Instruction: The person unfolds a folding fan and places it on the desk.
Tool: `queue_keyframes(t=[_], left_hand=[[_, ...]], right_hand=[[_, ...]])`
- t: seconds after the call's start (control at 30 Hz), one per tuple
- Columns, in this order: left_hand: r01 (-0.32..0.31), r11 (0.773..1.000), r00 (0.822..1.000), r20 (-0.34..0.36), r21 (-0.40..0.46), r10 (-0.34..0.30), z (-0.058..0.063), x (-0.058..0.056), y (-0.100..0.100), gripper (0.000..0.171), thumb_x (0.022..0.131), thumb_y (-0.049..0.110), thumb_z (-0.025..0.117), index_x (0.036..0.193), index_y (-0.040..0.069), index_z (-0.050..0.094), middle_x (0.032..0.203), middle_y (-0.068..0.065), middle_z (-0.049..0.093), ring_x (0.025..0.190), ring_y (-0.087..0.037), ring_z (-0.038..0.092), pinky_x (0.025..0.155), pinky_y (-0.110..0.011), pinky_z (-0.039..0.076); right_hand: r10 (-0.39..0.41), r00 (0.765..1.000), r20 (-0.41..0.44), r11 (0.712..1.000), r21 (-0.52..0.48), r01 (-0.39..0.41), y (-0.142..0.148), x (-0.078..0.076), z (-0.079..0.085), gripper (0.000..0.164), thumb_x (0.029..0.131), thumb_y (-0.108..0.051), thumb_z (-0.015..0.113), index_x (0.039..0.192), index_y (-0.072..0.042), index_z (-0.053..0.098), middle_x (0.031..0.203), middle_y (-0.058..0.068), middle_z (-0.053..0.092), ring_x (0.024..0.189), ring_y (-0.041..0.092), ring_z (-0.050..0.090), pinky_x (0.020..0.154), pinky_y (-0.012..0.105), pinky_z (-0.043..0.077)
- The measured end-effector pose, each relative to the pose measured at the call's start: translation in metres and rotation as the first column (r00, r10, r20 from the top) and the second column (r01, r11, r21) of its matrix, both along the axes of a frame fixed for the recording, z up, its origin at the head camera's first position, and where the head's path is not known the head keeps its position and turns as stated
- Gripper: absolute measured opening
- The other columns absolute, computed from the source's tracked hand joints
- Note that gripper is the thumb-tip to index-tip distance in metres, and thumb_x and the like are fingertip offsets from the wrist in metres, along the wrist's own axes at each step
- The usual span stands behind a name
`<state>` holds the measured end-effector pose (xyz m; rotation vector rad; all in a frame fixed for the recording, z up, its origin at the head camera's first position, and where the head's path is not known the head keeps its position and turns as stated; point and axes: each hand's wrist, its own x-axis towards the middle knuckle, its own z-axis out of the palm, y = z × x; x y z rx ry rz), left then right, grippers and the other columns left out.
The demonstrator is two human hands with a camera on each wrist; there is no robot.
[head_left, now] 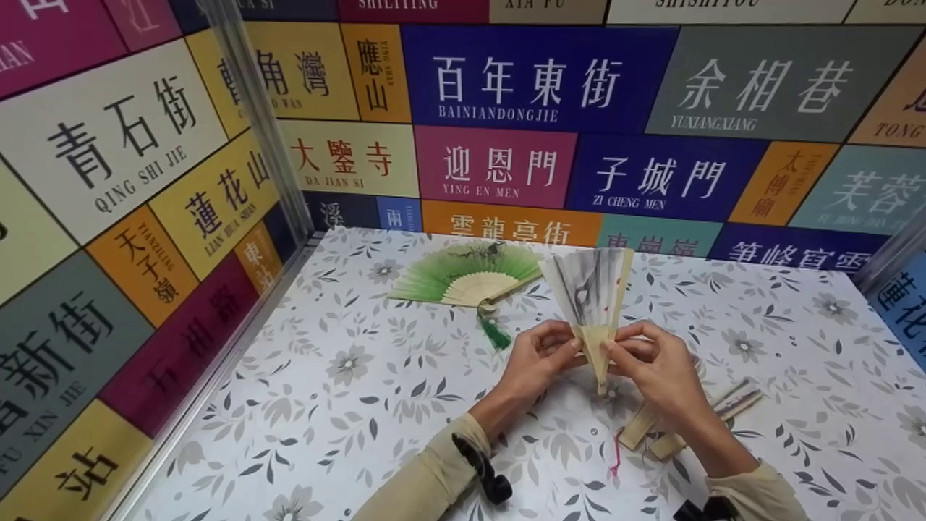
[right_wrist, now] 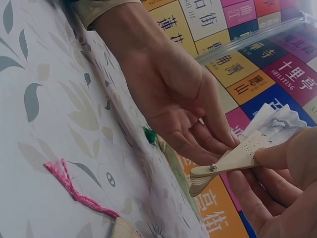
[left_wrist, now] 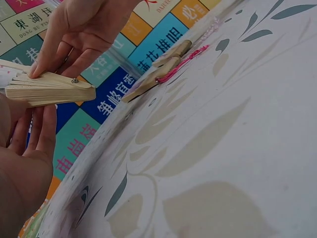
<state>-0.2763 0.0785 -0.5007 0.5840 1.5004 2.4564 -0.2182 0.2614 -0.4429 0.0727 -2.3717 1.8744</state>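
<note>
Both hands hold a partly spread folding fan [head_left: 589, 297] above the table, its pivot end pointing down and toward me. Its leaf is whitish with grey painting and small red spots; the ribs are pale wood. My left hand [head_left: 539, 362] pinches the left edge between thumb and fingers. On the other edge, my right hand [head_left: 655, 362] pinches the ribs with its thumb in front. The metal pivot pin [right_wrist: 213, 167] shows in the right wrist view. Wooden ribs [left_wrist: 49, 89] lie stacked near the pivot in the left wrist view.
A spread green fan [head_left: 463, 275] with a dark green tassel [head_left: 494, 329] lies at the back of the table. Folded fans [head_left: 669, 443] lie beneath my right forearm, with a pink cord [head_left: 616, 456] beside them. Printed panels [head_left: 535, 79] wall the table [head_left: 405, 405] at the back and sides.
</note>
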Motion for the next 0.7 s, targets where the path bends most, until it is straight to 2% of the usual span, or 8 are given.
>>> queue_keyframes(t=[0.23,0.37,0.7], left_hand=[[0.028,0.998,0.999,0.035,0.055,-0.030,0.0009,-0.0005,0.0010,0.017,0.095,-0.003,0.064,0.111,-0.004,0.059,0.095,-0.007,0.073,0.088,-0.019,0.073,0.093,-0.056,0.060],[0.024,0.998,0.999,0.030,0.053,-0.026,0.0013,0.0001,0.0004,0.016,0.095,-0.003,0.064,0.111,-0.002,0.059,0.094,-0.006,0.073,0.087,-0.018,0.073,0.093,-0.059,0.058],[-0.004,0.997,0.999,0.042,0.082,0.000,0.0003,0.0000,0.0025,0.019,0.094,-0.005,0.063,0.112,-0.003,0.058,0.092,-0.006,0.073,0.085,-0.017,0.072,0.088,-0.047,0.064]], right_hand=[[-0.008,1.000,0.005,1.000,0.018,0.007,0.0017,-0.0014,-0.0006,0.038,0.096,-0.026,0.069,0.112,0.005,0.054,0.103,0.015,0.077,0.086,0.020,0.077,0.081,0.039,0.066],[-0.013,1.000,0.023,1.000,0.000,0.013,0.0019,-0.0019,-0.0017,0.036,0.097,-0.024,0.069,0.112,0.004,0.052,0.103,0.010,0.078,0.087,0.019,0.077,0.081,0.035,0.066],[-0.003,0.999,0.037,1.000,-0.020,0.003,-0.0005,0.0005,0.0008,0.033,0.099,-0.021,0.065,0.114,0.004,0.048,0.106,0.012,0.077,0.090,0.020,0.076,0.083,0.029,0.064]])
